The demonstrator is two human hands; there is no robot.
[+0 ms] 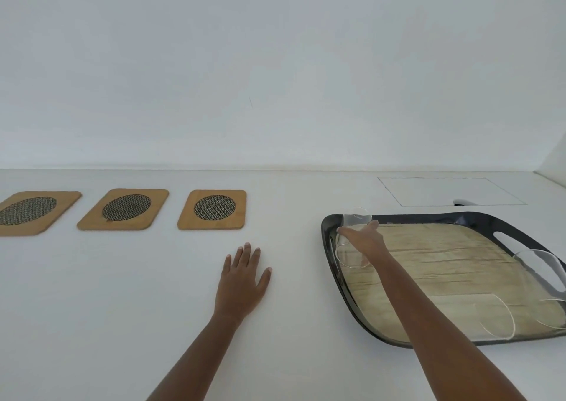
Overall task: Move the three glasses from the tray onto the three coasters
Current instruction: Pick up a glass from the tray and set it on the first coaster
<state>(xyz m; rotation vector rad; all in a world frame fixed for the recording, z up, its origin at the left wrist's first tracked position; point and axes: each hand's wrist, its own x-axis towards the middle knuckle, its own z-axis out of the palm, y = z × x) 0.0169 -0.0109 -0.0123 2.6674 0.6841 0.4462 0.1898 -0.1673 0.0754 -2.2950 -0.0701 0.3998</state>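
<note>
A clear glass (pixel 352 238) at the far left corner of a black-rimmed tray (pixel 332 273) is gripped by the right hand (pixel 364 237), whose fingers (pixel 343 230) are closed round its side. Whether the glass is touching the tray floor cannot be told. Two more clear glasses are seen on the same tray: one (pixel 496 319) near the front edge and another (pixel 542 273) at the right side beside the handle cut-out. The tray floor is lined with a wood-grain surface. The left hand (pixel 242 281) is laid flat on the white tabletop (pixel 122 293), its fingers (pixel 246 252) spread and holding nothing. Three bamboo coasters with dark mesh centres are set in a row well to the left of the tray: left (pixel 30 212), middle (pixel 124 209) and right (pixel 213 209), all bare.
</note>
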